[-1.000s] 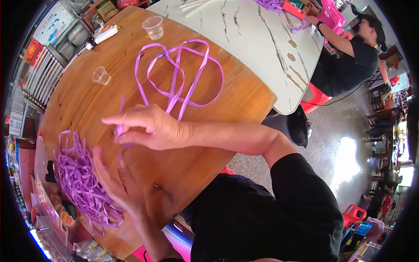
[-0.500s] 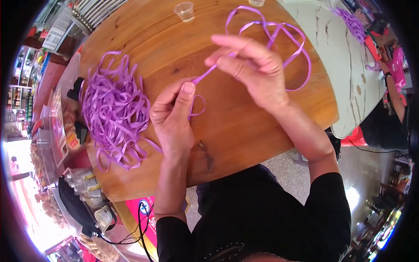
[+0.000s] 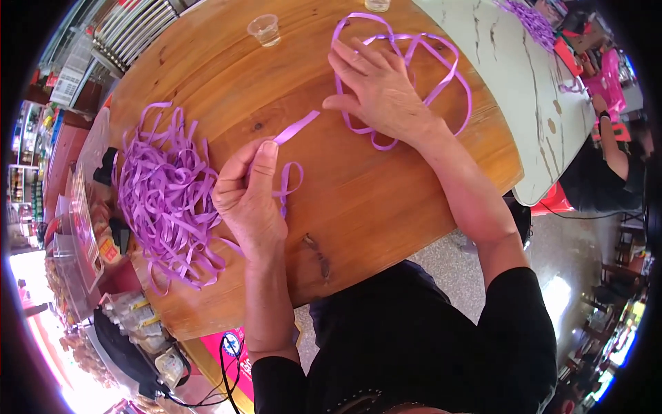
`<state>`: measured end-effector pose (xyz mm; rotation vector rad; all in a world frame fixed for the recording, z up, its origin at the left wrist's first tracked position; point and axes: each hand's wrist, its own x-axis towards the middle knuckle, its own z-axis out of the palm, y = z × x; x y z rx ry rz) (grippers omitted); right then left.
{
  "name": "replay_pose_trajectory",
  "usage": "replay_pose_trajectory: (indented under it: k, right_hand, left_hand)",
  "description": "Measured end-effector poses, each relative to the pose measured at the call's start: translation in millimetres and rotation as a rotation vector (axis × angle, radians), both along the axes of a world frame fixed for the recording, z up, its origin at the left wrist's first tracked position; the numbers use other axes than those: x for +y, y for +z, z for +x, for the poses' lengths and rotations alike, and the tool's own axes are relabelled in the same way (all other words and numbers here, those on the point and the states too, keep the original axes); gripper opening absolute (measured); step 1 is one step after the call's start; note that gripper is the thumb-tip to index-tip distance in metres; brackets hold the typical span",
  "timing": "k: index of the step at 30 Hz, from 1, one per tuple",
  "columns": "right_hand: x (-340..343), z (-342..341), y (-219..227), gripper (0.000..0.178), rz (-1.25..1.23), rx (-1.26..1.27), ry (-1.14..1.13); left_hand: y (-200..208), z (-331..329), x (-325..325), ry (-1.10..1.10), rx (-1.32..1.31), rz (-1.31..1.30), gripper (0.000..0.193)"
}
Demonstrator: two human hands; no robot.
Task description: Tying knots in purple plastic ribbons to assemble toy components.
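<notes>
My left hand is closed, pinching a narrow purple ribbon between thumb and index finger. A short free end of the ribbon juts up and right from the pinch, and a small loop hangs beside the thumb. My right hand, palm down with fingers spread, is over or on loose loops of purple ribbon at the far right of the wooden table; whether it touches them I cannot tell. To the left of my left hand lies a tangled heap of purple ribbon.
Two clear plastic cups, one nearer and one at the far edge, stand on the table. A white marbled table adjoins on the right, with more purple ribbon and another person's arm beyond. Dark cables hang below the table's left side.
My right hand has let go of the ribbon that stretched between both hands, opened, and turned palm down over the loops. The ribbon's end now sticks out free from my left hand.
</notes>
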<state>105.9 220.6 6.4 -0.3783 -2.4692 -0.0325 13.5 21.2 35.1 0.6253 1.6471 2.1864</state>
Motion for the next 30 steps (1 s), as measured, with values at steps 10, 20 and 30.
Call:
replay_pose_trajectory:
  k: [10, 20, 30]
  right_hand:
    - [73.6, 83.1, -17.6, 0.067, -0.03, -0.328, -0.321]
    - [229.9, 270.5, -74.3, 0.029, -0.241, -0.238, -0.632]
    - [346.6, 386.2, -94.2, 0.037, -0.192, -0.45, -0.897]
  left_hand:
    - [-14.5, 1.6, 12.7, -0.046, -0.06, -0.035, 0.008]
    - [-28.3, 18.0, 37.3, -0.114, 0.068, -0.08, 0.006]
    - [-29.7, 14.4, 35.7, -0.1, 0.006, -0.089, 0.005]
